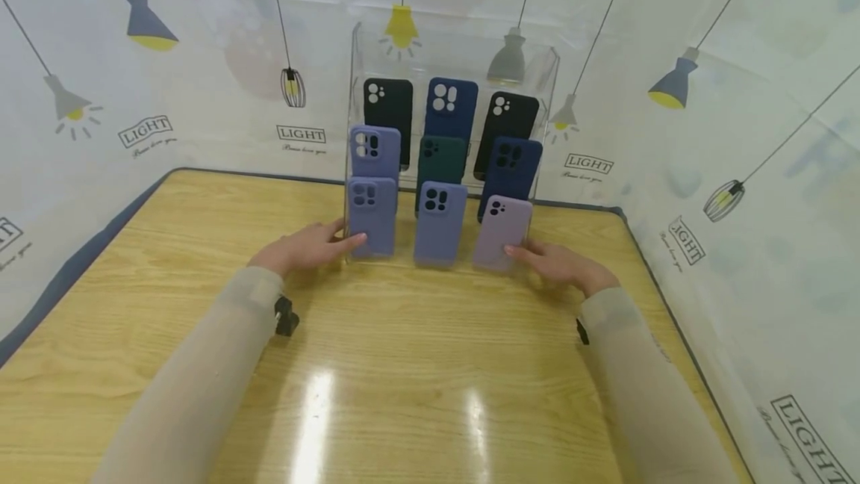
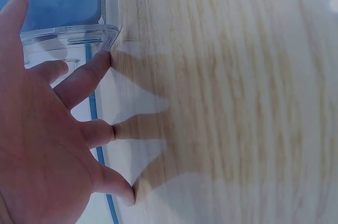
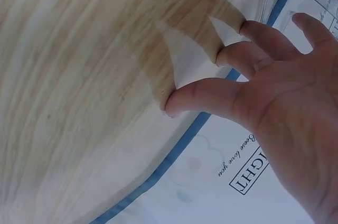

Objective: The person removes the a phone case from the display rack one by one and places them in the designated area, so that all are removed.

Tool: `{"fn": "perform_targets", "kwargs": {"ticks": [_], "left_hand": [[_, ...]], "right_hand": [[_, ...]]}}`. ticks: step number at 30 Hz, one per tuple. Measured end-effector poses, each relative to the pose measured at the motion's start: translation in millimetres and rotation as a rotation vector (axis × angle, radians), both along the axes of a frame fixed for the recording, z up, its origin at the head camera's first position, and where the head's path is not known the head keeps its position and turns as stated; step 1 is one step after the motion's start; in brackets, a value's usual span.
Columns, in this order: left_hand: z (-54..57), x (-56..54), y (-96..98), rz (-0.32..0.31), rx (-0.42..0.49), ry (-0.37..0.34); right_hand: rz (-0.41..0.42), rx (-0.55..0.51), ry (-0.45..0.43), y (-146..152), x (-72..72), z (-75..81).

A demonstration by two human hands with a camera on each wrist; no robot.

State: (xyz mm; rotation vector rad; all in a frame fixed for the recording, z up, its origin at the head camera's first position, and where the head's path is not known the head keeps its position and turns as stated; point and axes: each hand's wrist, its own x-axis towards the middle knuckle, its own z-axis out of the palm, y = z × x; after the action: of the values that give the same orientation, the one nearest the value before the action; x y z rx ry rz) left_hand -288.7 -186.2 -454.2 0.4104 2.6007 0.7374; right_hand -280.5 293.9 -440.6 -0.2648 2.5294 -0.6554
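Note:
A clear tiered display stand (image 1: pixel 457 39) stands upright at the back of the table, with several phone cases in three rows. A periwinkle case (image 1: pixel 372 226) is at its front left, another periwinkle case (image 1: pixel 439 234) in the middle, and a lilac case (image 1: pixel 502 237) at the right. My left hand (image 1: pixel 305 247) is at the stand's left side, its thumb over the front-left case. In the left wrist view its fingers spread, several tips on the table. The right hand (image 1: pixel 561 264) mirrors it, thumb against the lilac case, several fingertips resting on the wood.
The wooden table (image 1: pixel 403 364) has a dark blue edge, with patterned wall sheets (image 1: pixel 222 95) behind and at both sides. Higher in the stand are black cases, navy cases (image 1: pixel 452 114) and a dark green case (image 1: pixel 442 163).

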Motion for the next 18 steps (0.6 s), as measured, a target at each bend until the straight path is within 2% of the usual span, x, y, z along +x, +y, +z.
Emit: {"fn": "perform_targets", "kwargs": {"ticks": [5,8,10,14,16,18], "left_hand": [[1.2,0.4,1.1,-0.002,-0.011,-0.005],[0.4,2.2,-0.2,0.002,-0.01,-0.009],[-0.7,2.8,-0.7,0.006,-0.002,-0.007],[-1.8,2.4,-1.0,0.001,0.012,0.002],[-1.2,2.1,-0.9,0.0,0.019,0.008],[0.0,1.7,-0.6,0.002,0.023,0.016]], "right_hand": [[0.004,-0.008,0.01,3,-0.7,-1.5],[-0.041,-0.052,0.074,7,-0.3,-0.8],[-0.117,-0.12,0.194,11,1.4,2.7],[-0.247,-0.307,0.54,10,9.8,14.6],[-0.249,-0.353,0.681,5,15.7,21.0],[-0.211,-0.371,0.766,-1,19.5,26.4]]}}
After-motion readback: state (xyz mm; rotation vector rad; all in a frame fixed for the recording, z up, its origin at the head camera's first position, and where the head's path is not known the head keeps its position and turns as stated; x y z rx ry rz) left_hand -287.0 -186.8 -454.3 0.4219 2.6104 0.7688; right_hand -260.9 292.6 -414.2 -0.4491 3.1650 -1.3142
